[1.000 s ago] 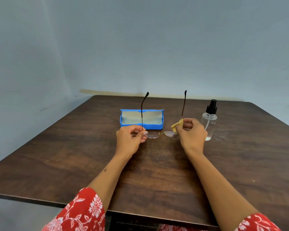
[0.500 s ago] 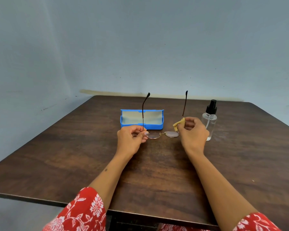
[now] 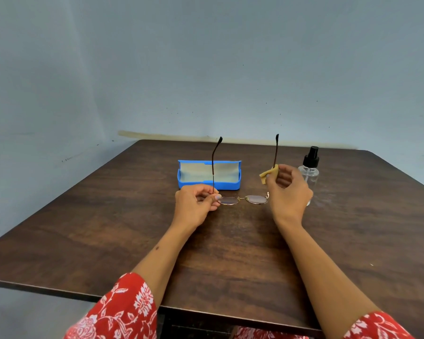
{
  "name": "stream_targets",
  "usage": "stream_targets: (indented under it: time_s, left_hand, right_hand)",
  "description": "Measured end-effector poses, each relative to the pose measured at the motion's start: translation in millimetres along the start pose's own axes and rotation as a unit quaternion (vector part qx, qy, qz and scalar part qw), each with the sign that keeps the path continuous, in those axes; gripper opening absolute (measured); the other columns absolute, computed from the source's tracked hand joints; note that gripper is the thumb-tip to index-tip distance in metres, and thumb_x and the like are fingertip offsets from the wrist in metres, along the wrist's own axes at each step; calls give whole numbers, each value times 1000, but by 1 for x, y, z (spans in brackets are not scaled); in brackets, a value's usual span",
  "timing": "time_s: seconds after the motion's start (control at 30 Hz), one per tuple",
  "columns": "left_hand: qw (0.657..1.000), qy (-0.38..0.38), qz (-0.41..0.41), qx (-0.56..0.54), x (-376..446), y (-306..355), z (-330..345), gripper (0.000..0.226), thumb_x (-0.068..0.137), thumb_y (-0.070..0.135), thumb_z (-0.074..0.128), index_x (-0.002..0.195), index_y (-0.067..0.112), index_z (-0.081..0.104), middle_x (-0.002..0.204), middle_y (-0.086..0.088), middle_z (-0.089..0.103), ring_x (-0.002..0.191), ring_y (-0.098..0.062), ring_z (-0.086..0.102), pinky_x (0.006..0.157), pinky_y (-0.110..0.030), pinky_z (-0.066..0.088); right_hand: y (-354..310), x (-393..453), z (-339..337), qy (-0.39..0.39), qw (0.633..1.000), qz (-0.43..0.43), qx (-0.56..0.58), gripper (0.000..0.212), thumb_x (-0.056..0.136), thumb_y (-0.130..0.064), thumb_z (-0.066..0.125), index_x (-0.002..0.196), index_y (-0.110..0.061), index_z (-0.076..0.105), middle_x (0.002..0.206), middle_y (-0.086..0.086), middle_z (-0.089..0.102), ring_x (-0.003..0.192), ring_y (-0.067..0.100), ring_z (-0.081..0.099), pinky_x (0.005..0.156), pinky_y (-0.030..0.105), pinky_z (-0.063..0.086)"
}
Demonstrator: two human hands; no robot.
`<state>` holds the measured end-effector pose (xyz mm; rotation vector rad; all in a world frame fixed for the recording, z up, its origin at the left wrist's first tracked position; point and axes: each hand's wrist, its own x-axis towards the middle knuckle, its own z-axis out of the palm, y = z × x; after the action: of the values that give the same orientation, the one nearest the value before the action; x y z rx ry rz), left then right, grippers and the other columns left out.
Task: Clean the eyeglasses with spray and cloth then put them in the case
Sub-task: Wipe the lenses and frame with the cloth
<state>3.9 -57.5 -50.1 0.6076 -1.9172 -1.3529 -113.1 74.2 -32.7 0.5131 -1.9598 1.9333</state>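
Count on the bench [image 3: 108, 228]: one pair of eyeglasses [image 3: 242, 199], one blue case [image 3: 209, 174], one yellow cloth [image 3: 268, 174], one spray bottle [image 3: 310, 167]. I see two hands, both over the middle of the bench.

The eyeglasses are held lens-down near the bench centre, both temples standing upright. The left hand [image 3: 196, 204] has its grip clamped on the left hinge end of the frame, thumb and fingers closed just beside the left lens. The right hand [image 3: 288, 192] has its grip closed on the cloth, pinching it around the right temple partway up; the lower part of that temple is hidden behind the hand.

The case lies open toward the far edge, just behind the left hand, its pale lining showing and nothing inside. The spray bottle stands upright right of the right hand, black pump head on a clear body, partly hidden by the hand.

Open room: the near half of the bench is bare apart from the forearms, and the left and right margins are bare out to their edges. The far corners are clear of items.

I can read no brand, label or writing on any item. Red floral sleeves [image 3: 123, 311] show at the near edge.
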Motion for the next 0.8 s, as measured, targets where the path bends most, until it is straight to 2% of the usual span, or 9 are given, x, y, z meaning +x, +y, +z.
stream_targets:
  time_s: [0.13,0.27,0.37,0.6,0.7,0.8]
  left_hand:
    - [1000,-11,-3,-4,0,1,0,10,80,2,69,90,2,69,74,-9,69,64,-9,69,61,-17,56]
    - [1000,11,3,-19,0,0,-2,7,79,2,69,86,5,70,72,-7,69,63,-10,69,62,-19,57]
    - [1000,22,0,-18,1,0,-3,9,79,4,70,85,11,70,72,-4,70,64,-11,70,63,-20,58]
    - [1000,7,-1,-8,-1,-1,0,8,79,4,70,87,5,70,72,-5,69,67,-13,70,65,-23,59]
    - [1000,17,-1,-12,1,-1,-1,9,79,4,70,88,6,70,73,-6,70,67,-14,70,66,-24,59]
    - [1000,27,-2,-14,1,-2,-2,10,79,4,70,88,7,70,73,-5,70,65,-12,70,66,-24,59]
  right_hand:
    - [-4,2,-1,28,999,-12,33,24,82,-6,68,105,-10,62,86,-5,61,74,-2,58,65,1,45]
    - [5,-1,1,-26,999,6,-21,21,79,-10,69,99,-10,64,81,-6,63,74,4,61,62,1,44]
    - [10,-3,1,-60,997,12,-52,17,78,-9,70,94,-12,64,74,-10,62,69,-2,59,61,4,47]
    - [2,0,0,5,1000,-5,14,24,81,-7,69,104,-10,62,81,-10,60,72,-4,58,64,1,45]
    - [7,-1,1,-31,999,4,-21,22,80,-9,68,101,-9,64,81,-6,64,71,-3,58,62,3,46]
    - [9,-3,1,-60,997,8,-52,19,80,-9,68,99,-10,64,79,-6,64,70,-4,58,66,9,51]
